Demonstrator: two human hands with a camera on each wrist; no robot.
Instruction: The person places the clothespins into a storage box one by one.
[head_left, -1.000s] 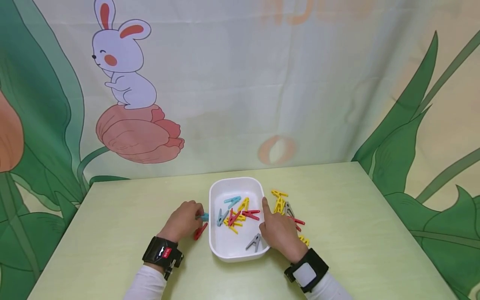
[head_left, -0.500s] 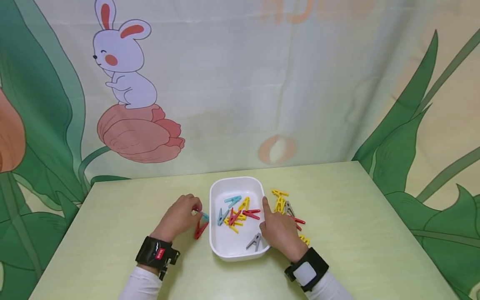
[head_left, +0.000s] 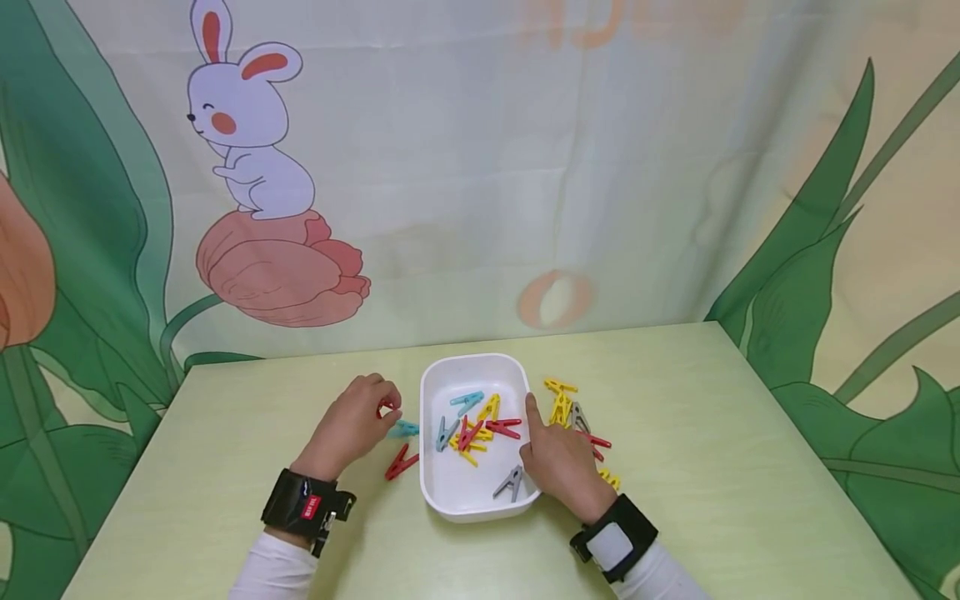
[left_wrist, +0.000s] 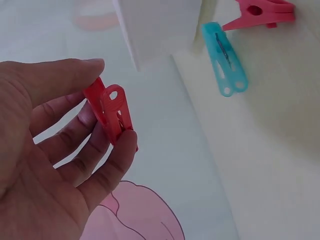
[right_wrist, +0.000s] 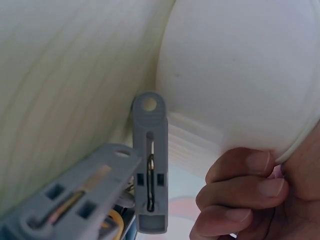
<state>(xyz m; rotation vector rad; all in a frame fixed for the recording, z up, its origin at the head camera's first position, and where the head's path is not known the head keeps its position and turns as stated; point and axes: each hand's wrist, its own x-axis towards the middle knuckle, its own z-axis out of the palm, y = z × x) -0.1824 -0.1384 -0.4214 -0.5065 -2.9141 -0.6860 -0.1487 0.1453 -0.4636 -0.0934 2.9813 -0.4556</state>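
Observation:
My left hand (head_left: 356, 421), left of the white plastic tub (head_left: 480, 508), pinches a red clothespin (left_wrist: 117, 112) between thumb and fingertips. Just beyond it on the table lie a light-blue clothespin (head_left: 403, 428) and another red clothespin (head_left: 401, 462), both close to the tub's left wall. My right hand (head_left: 561, 462) grips the tub's right rim, index finger stretched along it and the other fingers curled against the outer wall (right_wrist: 235, 75). Inside the tub are several clothespins: blue, yellow, red and a grey clothespin (head_left: 510, 483) near the front.
Right of the tub, partly behind my right hand, lies a loose group of yellow clothespins (head_left: 560, 408), a red clothespin (head_left: 596, 442) and grey clothespins (right_wrist: 150, 190). The pale green table (head_left: 720, 467) meets a printed cloth backdrop (head_left: 450, 192) at its far edge.
My left hand has moved back and left, away from the blue clothespin, and a red clothespin now shows in its fingers. My right hand stays on the tub.

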